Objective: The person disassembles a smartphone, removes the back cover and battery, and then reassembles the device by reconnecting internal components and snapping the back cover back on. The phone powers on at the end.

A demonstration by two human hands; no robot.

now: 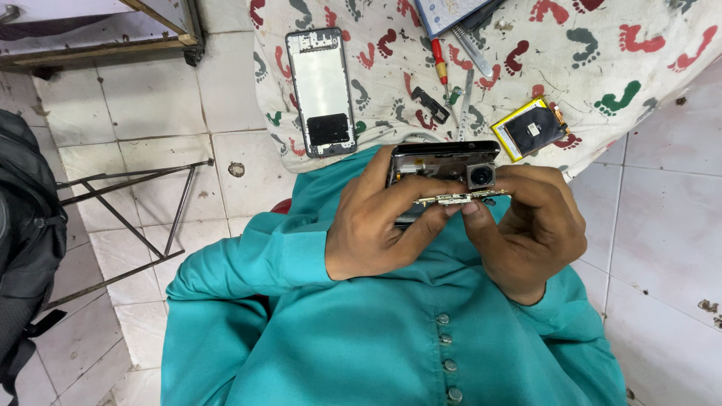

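I have both hands up close to my chest, above the teal shirt [376, 331], so the small parts sit right under the head camera. My left hand [376, 225] is wrapped around the opened phone body [440, 162], fingers curled over its near edge and thumb pressing toward the middle; that grip keeps the frame steady and tilted toward me. My right hand [534, 229] closes in from the other side, its fingertips pinching at the narrow gold-toned circuit strip [459, 199] that runs along the lower edge of the body. The square camera module [481, 177] sits just above that strip, next to my right fingers. Both hands are clenched on the work, neither one free.

Everything I am not using lies spread on the white cloth with coloured footprints [602, 53], which keeps loose parts from sliding off over the tiled floor [662, 225]. The detached back panel [323, 90] lies flat on the cloth's left part, inner face up, well apart from my hands. A red-handled screwdriver [440, 68] and metal tweezers [472, 51] lie near the middle, handles pointing away, within easy reach. A flat battery with a yellow edge [532, 129] rests just beyond my right hand. A small black bracket [430, 105] lies beside the screwdriver. A black bag [26, 225] stands at the far left.
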